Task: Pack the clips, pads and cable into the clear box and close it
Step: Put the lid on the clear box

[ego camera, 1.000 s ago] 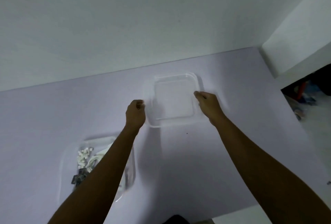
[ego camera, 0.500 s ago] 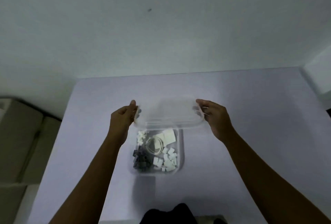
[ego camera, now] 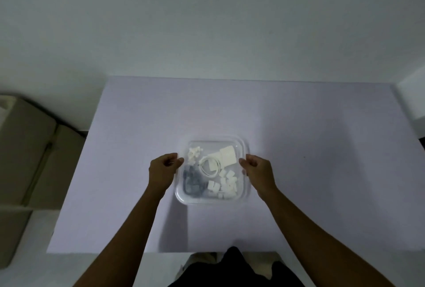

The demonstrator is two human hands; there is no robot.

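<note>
The clear box [ego camera: 212,200] sits mid-table with its clear lid [ego camera: 243,146] lying on top. Through the lid I see white clips [ego camera: 194,153], dark clips [ego camera: 192,183], white pads [ego camera: 227,157], more small white pieces [ego camera: 224,185] and a coiled white cable [ego camera: 210,167]. My left hand [ego camera: 163,169] grips the lid's left edge. My right hand [ego camera: 258,169] grips its right edge. Whether the lid is pressed fully shut I cannot tell.
The pale lilac table [ego camera: 322,171] spreads around the box, its front edge near my body. Beige cardboard boxes [ego camera: 25,153] stand on the floor to the left. A white wall rises behind the table.
The lid was picked up from the table at the right, carried over the box and lowered onto it. Both hands stayed on its side edges.
</note>
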